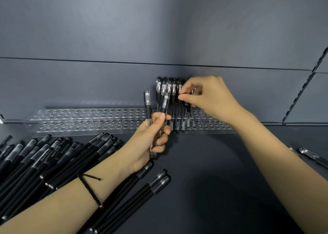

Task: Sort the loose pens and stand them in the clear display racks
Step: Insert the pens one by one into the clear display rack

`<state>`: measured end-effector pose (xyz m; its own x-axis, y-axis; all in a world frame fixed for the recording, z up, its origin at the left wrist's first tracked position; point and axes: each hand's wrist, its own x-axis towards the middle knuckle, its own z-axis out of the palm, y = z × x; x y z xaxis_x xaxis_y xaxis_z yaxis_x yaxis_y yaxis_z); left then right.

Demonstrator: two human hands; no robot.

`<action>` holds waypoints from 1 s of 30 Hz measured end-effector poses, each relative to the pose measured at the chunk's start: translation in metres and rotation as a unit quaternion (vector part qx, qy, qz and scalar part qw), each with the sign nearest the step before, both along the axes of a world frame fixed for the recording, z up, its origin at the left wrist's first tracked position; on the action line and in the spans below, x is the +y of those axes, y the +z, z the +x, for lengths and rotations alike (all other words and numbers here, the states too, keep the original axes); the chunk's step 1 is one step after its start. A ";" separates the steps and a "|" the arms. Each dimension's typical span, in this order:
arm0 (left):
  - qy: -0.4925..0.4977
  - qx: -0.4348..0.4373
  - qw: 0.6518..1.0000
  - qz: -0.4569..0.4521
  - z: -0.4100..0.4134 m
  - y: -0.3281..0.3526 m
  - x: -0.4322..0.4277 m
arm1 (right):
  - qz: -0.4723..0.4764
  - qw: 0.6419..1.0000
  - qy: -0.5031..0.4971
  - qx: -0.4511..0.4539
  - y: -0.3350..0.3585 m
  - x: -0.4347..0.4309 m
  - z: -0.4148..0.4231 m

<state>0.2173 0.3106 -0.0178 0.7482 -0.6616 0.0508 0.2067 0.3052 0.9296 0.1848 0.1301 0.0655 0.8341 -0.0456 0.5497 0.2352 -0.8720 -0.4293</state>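
The right hand (209, 99) is up at the rack, thumb and forefinger pinched round a single gel pen (187, 106), the other fingers loosely curled behind. That pen hangs close to upright, tip down and leaning a little. It sits at the edge of the cluster of standing pens (168, 90) nearest that hand. Whether its tip is already in a hole I cannot tell, because the cluster hides it.

The left hand (152, 136) waits lower and nearer the person, fingers wrapped round two clear-barrelled gel pens (147, 100). It holds them caps up with their long axes nearly vertical, just beside the cluster on its far side from the right hand.

The clear display racks (74, 125) run crosswise beyond both hands. Open holes stretch a long way out past the left hand, and a few show under the right wrist.

What matters for the next move, I'd say, is that the pinched pen lies almost straight above the holes and needs only a short drop along its own length. The right hand is plainly the nearer one to do it, and the left looks to be feeding it.

The loose black pens (53, 159) lie flat in a heap beneath the left forearm, pointing diagonally toward the racks. A few more pens (312, 155) lie outside the right forearm. Most of the sorting seems yet to come.
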 end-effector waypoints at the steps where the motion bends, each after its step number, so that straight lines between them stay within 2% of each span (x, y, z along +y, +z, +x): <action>1: 0.001 0.001 1.000 -0.002 0.000 0.000 0.000 | -0.003 1.000 -0.010 -0.009 0.000 0.000 0.001; 9: 0.002 -0.001 1.000 0.007 0.000 0.000 0.000 | 0.009 0.993 -0.016 -0.117 0.006 0.007 -0.006; 15: -0.003 0.001 1.000 0.009 -0.001 0.001 0.000 | 0.043 0.994 -0.042 -0.096 0.003 0.001 -0.001; 18: -0.005 0.002 1.000 0.008 -0.002 0.001 0.000 | 0.071 0.989 -0.058 -0.114 0.001 -0.004 0.002; 25: -0.007 0.001 1.000 0.010 -0.001 0.000 -0.001 | 0.076 0.982 -0.094 -0.148 0.000 -0.009 0.003; 30: -0.009 -0.003 1.000 0.016 -0.001 0.000 -0.001 | 0.079 0.984 -0.096 -0.130 0.000 -0.009 0.003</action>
